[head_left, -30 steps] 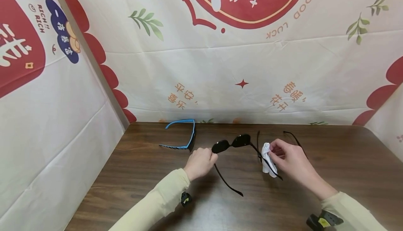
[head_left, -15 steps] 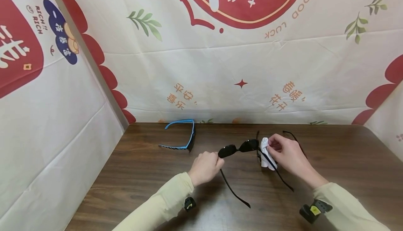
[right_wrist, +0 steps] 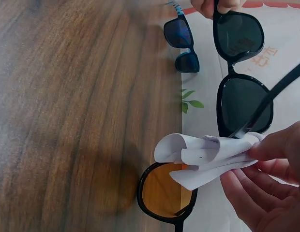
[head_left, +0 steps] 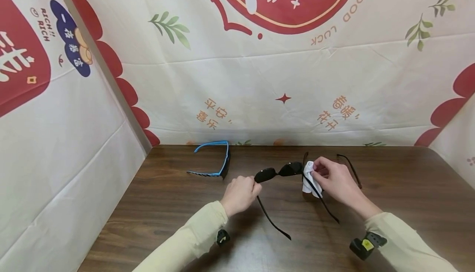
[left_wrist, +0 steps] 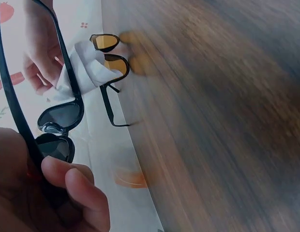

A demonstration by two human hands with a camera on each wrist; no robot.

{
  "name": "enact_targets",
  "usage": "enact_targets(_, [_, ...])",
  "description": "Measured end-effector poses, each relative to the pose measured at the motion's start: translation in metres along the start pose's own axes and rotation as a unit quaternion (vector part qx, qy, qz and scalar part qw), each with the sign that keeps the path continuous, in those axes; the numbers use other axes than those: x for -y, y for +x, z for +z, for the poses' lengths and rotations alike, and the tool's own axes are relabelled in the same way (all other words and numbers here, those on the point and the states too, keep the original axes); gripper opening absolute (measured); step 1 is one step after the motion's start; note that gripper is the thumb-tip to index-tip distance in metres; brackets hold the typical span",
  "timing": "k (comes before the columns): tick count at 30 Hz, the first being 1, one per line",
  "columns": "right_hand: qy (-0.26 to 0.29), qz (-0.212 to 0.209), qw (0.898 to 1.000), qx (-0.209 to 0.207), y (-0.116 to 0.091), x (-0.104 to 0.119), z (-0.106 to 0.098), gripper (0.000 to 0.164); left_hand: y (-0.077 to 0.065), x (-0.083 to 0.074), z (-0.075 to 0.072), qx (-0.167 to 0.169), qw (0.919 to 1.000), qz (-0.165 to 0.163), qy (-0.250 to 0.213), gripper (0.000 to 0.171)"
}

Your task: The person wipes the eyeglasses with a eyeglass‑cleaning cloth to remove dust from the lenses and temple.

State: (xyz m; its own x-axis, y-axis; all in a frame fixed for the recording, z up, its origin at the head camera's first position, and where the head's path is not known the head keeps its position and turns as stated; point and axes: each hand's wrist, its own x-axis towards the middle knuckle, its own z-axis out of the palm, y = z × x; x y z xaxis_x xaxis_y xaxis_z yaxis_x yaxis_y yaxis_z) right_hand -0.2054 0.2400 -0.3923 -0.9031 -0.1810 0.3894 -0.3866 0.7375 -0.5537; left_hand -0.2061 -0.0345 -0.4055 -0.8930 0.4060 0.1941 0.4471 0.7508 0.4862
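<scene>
My left hand (head_left: 240,194) grips black sunglasses (head_left: 265,175) by the left end of the frame, holding them above the table with both arms unfolded toward me. My right hand (head_left: 335,181) pinches a crumpled white cloth (head_left: 309,181) between thumb and fingers. In the right wrist view the cloth (right_wrist: 203,154) lies right at the outer end of the dark lens (right_wrist: 244,104), by the hinge. Behind the cloth, glasses with orange lenses (left_wrist: 118,65) stand on the table, partly hidden by my right hand and the cloth in the head view.
Blue-and-black sunglasses (head_left: 224,160) rest at the back left of the brown wooden table (head_left: 167,206), arms pointing left. A white printed fabric sheet (head_left: 252,74) rises along the table's back edge, and another hangs at the left.
Over the second, the sunglasses shift slightly right and their far end meets the cloth. My right hand moves a little left and up with the cloth. The blue-and-black pair stays put.
</scene>
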Motion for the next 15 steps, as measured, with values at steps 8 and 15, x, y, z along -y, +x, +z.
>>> enact_targets(8, [0.0, -0.009, 1.0, 0.012, -0.008, 0.005, -0.001, 0.012, 0.008, 0.012, 0.0, -0.026, 0.9988, -0.009, 0.04, 0.031])
enact_targets(15, [0.006, -0.017, 1.0, 0.015, -0.013, 0.01, -0.003, 0.015, 0.014, 0.025, -0.005, -0.023, 0.9992, -0.03, 0.016, 0.033])
